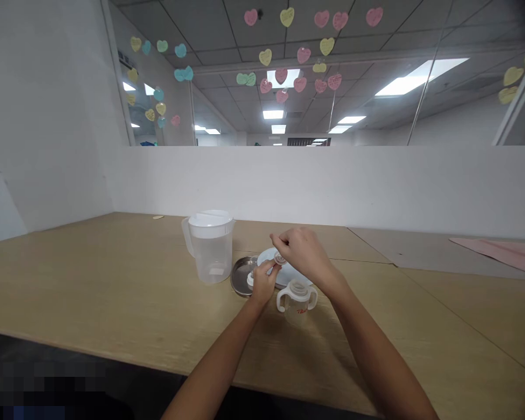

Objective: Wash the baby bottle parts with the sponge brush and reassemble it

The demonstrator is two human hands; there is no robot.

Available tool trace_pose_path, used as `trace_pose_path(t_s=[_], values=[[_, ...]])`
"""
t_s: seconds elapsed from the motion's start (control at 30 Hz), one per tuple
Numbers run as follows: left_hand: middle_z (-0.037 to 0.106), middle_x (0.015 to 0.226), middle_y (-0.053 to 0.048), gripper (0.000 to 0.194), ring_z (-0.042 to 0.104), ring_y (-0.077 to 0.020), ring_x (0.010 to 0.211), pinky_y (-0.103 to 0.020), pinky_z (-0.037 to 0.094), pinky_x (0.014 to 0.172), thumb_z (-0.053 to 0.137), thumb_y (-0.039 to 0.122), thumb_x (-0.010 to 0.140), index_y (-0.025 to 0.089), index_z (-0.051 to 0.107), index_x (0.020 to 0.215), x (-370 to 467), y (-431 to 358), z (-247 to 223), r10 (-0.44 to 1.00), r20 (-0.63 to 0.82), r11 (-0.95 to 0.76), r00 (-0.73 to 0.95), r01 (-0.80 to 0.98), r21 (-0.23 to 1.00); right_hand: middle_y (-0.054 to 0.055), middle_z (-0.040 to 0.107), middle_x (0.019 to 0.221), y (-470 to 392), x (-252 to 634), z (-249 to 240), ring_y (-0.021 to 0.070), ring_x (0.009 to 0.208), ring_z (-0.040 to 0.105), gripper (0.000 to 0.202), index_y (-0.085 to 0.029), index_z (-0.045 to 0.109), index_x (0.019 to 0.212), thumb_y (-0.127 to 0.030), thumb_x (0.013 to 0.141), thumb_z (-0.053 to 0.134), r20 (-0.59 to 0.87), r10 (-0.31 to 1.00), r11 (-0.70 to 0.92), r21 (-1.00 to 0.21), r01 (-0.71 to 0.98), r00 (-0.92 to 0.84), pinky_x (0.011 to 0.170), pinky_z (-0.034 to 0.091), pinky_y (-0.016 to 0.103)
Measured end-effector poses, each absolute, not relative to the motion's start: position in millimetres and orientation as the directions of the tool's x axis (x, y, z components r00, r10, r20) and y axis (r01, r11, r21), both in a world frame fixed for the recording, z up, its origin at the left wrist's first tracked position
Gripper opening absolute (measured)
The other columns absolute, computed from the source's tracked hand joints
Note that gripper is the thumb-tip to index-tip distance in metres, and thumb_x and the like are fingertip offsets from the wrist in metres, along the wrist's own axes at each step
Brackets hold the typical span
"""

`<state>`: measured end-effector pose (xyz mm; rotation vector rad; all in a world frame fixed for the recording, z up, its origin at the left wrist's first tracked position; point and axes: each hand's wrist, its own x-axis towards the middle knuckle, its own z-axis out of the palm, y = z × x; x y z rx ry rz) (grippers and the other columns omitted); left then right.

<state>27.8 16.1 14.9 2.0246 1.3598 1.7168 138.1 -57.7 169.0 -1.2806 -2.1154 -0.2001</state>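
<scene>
My left hand [265, 284] is closed, its thumb and fingertips pinching a small round translucent bottle part [280, 258]. Just above and to the right, my right hand [305, 249] is bent at the wrist with its fingers curled together over that part; what they hold, if anything, is hidden. Below my hands stands a clear baby bottle [296, 310] with two white handles, upright and without a lid. Beside my left hand, a white ring-shaped piece [251, 280] lies in a round metal tray [240, 284], partly covered by my fingers.
A lidded translucent pitcher [213, 251] stands left of the metal tray. Behind my hands lies a pale blue-white flat item [265, 256], partly hidden. The wooden table [114, 291] meets a white wall at the back. A pink cloth [503, 252] lies at the far right.
</scene>
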Motion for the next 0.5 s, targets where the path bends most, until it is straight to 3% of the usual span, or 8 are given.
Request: trace_pose_path(t_s=[0.33, 0.5], values=[[0.069, 0.08, -0.005, 0.025, 0.06, -0.0163, 0.074, -0.027, 0.045, 0.072, 0.047, 0.029, 0.084, 0.019, 0.069, 0.085, 26, 15, 20, 0.644, 0.761, -0.639, -0.076, 0.494, 0.59, -0.003, 0.031, 0.04, -73, 142, 177, 0.0069, 0.047, 0.018, 0.048, -0.014, 0.049, 0.039, -0.03, 0.084, 0.04, 0.763, 0.631, 0.553, -0.317, 0.771, -0.139, 0.049, 0.018, 0.022], [0.07, 0.087, -0.007, 0.027, 0.062, -0.018, 0.079, -0.028, 0.045, 0.075, 0.046, 0.031, 0.085, 0.018, 0.069, 0.087, 23, 14, 23, 0.626, 0.779, -0.665, -0.031, 0.501, 0.554, -0.004, 0.024, 0.042, -89, 150, 182, 0.006, 0.046, 0.018, 0.052, -0.015, 0.038, 0.036, -0.034, 0.084, 0.039, 0.882, 0.471, 0.6, -0.336, 0.726, 0.018, 0.047, 0.019, 0.021]])
